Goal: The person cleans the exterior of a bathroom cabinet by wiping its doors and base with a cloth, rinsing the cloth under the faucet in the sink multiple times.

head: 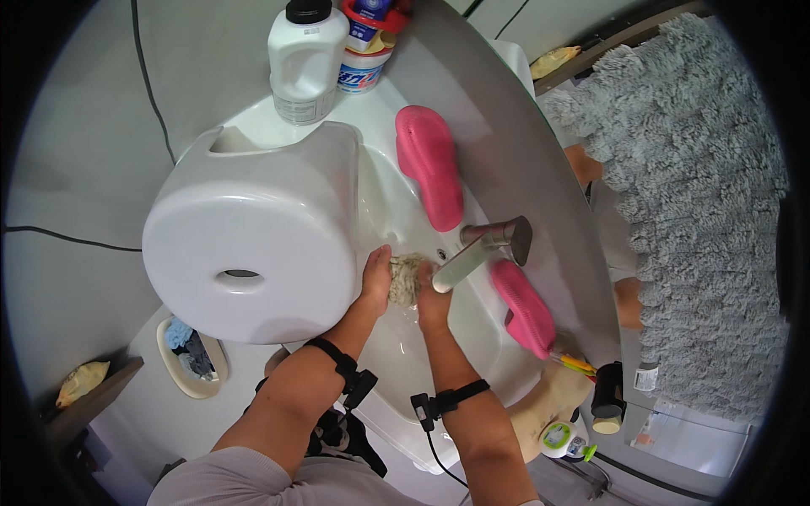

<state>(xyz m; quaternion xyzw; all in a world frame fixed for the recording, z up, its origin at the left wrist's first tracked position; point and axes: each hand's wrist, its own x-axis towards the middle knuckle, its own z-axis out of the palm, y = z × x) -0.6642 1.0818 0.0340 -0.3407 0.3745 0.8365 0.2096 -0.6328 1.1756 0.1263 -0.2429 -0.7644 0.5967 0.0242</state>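
Note:
Under the faucet [468, 259], a wet, shaggy beige-grey cloth [404, 281] is held between my two hands over the white washbasin [405, 373]. My left hand [377, 278] presses its left side, fingers pointing away from me. On the opposite side my right hand [433, 300] grips it, partly hidden by the spout and slightly blurred. A white plastic stool [253, 253] with an oval hole in its seat rests on the basin's left part, just left of my left hand.
Pink slippers [433, 167] [524, 310] lie on the basin's back ledge beside the faucet. A white jug [308, 63] and a tub [362, 69] stand behind the stool. A bottle [557, 438] is at the right. A mirror reflects a grey shaggy mat [702, 221]. Lower left, a bin [215, 370] holds cloths.

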